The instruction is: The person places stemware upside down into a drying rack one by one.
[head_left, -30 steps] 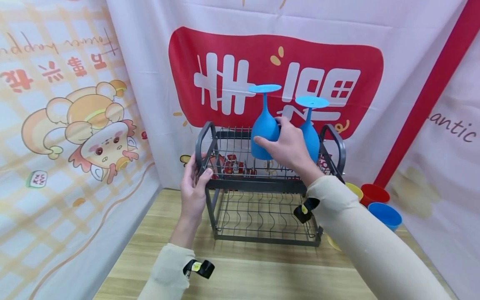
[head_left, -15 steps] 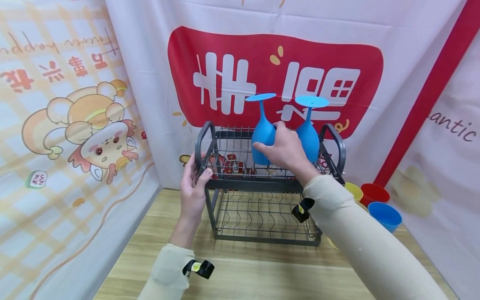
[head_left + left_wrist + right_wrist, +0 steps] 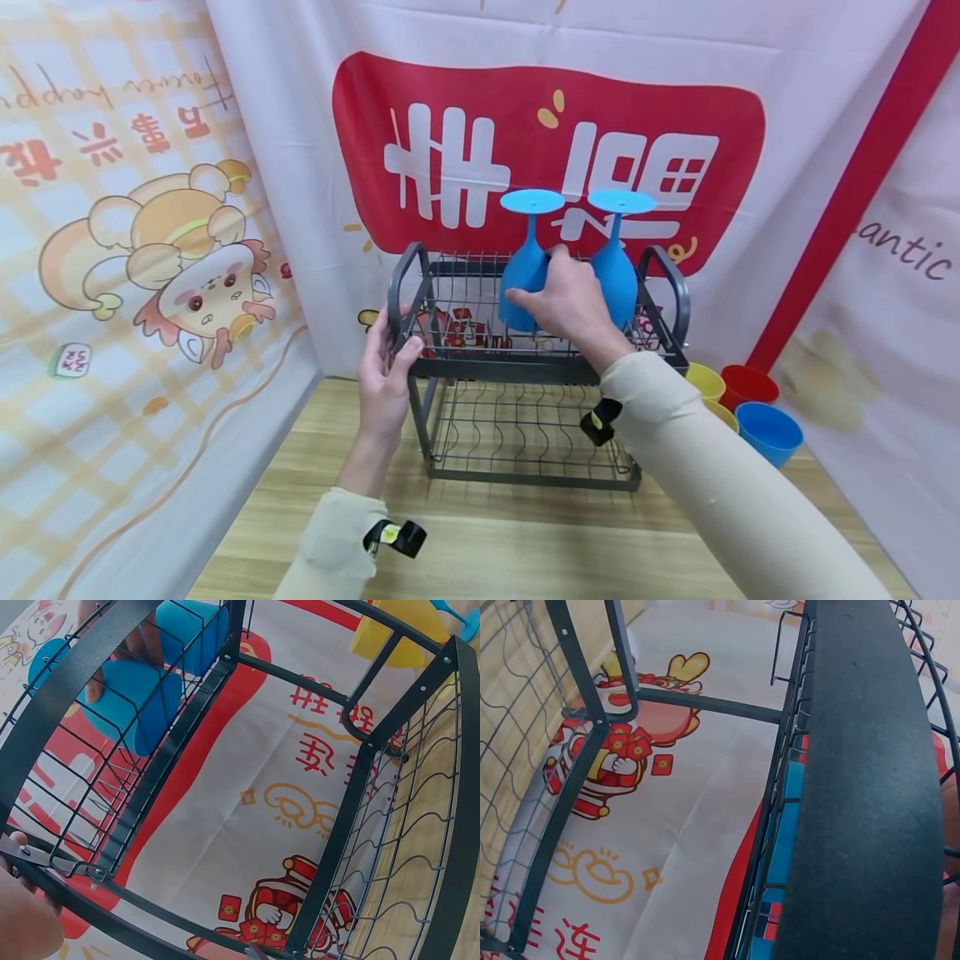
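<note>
My right hand holds the bowl of an upside-down blue wine glass, thumb on its near side. The glass stands close to upright in the top tier of a dark two-tier wire dish rack, its round foot level above. A second blue wine glass stands inverted just right of it, partly behind my right hand. My left hand grips the rack's left side, thumb at the front corner. In the left wrist view both bowls, one of them the held glass, show through the wires; in the right wrist view the rack's bar hides most.
Right of the rack stand a red cup, a blue cup and yellow cups. The rack's lower tier holds nothing. Printed cloth hangs behind and beside the wooden table.
My right hand has lowered the left wine glass onto the top tier. Its foot tilted left, then came level beside the other glass. My left hand stays on the rack.
</note>
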`<action>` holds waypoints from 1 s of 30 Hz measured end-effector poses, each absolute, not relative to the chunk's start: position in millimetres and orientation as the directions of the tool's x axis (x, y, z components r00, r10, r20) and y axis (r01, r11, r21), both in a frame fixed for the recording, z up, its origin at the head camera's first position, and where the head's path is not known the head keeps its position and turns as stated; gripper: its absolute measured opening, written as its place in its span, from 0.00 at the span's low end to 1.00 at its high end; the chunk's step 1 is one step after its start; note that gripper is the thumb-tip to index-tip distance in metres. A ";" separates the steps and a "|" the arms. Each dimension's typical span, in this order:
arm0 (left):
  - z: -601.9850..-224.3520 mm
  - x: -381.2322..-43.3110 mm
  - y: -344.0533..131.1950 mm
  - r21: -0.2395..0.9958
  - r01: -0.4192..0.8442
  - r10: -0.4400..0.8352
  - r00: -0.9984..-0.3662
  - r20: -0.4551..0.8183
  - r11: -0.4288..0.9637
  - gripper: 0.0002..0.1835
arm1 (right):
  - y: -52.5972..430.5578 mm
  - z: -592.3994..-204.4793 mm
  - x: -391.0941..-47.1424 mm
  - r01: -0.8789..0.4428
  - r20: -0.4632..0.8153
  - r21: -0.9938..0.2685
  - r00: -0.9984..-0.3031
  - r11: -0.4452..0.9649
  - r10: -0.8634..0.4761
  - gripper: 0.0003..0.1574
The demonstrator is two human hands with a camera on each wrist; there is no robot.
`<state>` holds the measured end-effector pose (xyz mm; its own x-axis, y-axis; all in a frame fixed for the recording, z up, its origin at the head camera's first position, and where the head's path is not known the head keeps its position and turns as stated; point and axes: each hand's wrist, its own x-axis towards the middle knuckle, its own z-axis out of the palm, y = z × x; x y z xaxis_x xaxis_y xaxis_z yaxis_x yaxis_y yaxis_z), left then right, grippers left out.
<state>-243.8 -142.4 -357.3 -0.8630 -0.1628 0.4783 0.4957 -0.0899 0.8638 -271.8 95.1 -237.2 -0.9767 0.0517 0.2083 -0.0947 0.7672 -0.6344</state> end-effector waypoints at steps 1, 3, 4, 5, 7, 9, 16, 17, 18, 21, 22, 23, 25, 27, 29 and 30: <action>-357.3 -243.9 -142.1 0.864 0.496 -0.163 -0.863 0.479 -0.088 0.32 | 94.8 -237.1 -271.4 -0.097 0.213 -0.632 -0.976 0.769 0.052 0.52; -357.4 -244.2 -141.8 0.864 0.496 -0.164 -0.862 0.479 -0.086 0.32 | 94.7 -236.8 -270.6 -0.102 0.222 -0.625 -0.974 0.774 0.051 0.52; -357.5 -244.3 -141.7 0.865 0.495 -0.164 -0.863 0.478 -0.084 0.32 | 94.8 -236.5 -269.9 -0.104 0.226 -0.624 -0.973 0.774 0.051 0.52; -357.5 -244.4 -141.6 0.865 0.495 -0.164 -0.863 0.478 -0.083 0.32 | 95.2 -236.2 -269.2 -0.105 0.231 -0.623 -0.972 0.775 0.053 0.52; -357.5 -244.6 -141.4 0.864 0.495 -0.163 -0.863 0.478 -0.085 0.32 | 96.5 -235.3 -267.0 -0.107 0.238 -0.624 -0.970 0.774 0.058 0.53; -357.3 -244.6 -141.2 0.865 0.494 -0.163 -0.863 0.477 -0.086 0.32 | 98.3 -233.9 -263.6 -0.111 0.250 -0.627 -0.966 0.771 0.064 0.54; -355.9 -243.4 -140.4 0.865 0.495 -0.172 -0.862 0.477 -0.078 0.32 | 114.4 -229.2 -242.5 -0.191 0.358 -0.629 -0.932 0.753 0.062 0.55; -355.9 -243.2 -140.3 0.865 0.495 -0.172 -0.861 0.478 -0.079 0.32 | 118.5 -229.3 -238.5 -0.214 0.384 -0.626 -0.922 0.750 0.057 0.54; -355.9 -243.2 -140.1 0.864 0.497 -0.171 -0.861 0.479 -0.078 0.32 | 123.1 -229.8 -234.5 -0.236 0.407 -0.622 -0.912 0.747 0.051 0.52; -355.9 -243.4 -139.6 0.863 0.498 -0.165 -0.861 0.481 -0.086 0.33 | 138.2 -231.5 -222.1 -0.298 0.476 -0.611 -0.878 0.733 0.039 0.49; -355.9 -243.6 -139.5 0.861 0.500 -0.163 -0.861 0.482 -0.090 0.33 | 143.4 -232.3 -218.3 -0.316 0.494 -0.612 -0.869 0.725 0.038 0.49; -356.1 -243.8 -139.4 0.861 0.500 -0.162 -0.861 0.483 -0.090 0.33 | 148.6 -233.1 -214.8 -0.335 0.511 -0.611 -0.859 0.718 0.035 0.48; -356.4 -243.9 -139.5 0.862 0.500 -0.161 -0.861 0.482 -0.090 0.32 | 158.6 -235.0 -208.8 -0.364 0.542 -0.602 -0.840 0.711 0.029 0.47; -356.9 -244.0 -140.0 0.863 0.498 -0.164 -0.861 0.481 -0.085 0.32 | 168.3 -237.2 -202.9 -0.396 0.572 -0.592 -0.820 0.702 0.020 0.46; -357.3 -244.1 -140.7 0.864 0.497 -0.169 -0.861 0.480 -0.078 0.32 | 177.8 -239.6 -197.2 -0.420 0.599 -0.570 -0.801 0.706 0.008 0.45; -357.2 -243.9 -140.9 0.865 0.497 -0.171 -0.861 0.479 -0.076 0.32 | 182.3 -240.8 -194.2 -0.426 0.609 -0.558 -0.793 0.712 0.003 0.44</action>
